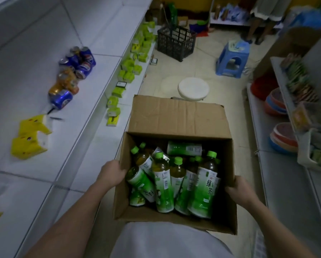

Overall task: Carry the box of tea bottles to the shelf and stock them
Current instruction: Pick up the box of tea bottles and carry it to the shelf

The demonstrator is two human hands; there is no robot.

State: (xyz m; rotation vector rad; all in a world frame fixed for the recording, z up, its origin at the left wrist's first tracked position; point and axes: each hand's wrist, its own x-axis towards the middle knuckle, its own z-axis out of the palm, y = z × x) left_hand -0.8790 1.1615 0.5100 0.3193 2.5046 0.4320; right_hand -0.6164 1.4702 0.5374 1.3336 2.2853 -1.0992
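Between 2 shelf runs, the cardboard box (176, 164) hangs at waist height, left hand (111, 174) and right hand (239, 190) each gripping a side wall. Keep it level while walking (the tea bottles (174, 179) lie loose and jumbled), aiming for the white shelf (103, 138) at left.

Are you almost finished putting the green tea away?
Not yet. The cardboard box is off the floor, held by the left hand and right hand on its sides. All the tea bottles are lying jumbled inside it. None stand on the white shelf beside it, so all the stocking is left.
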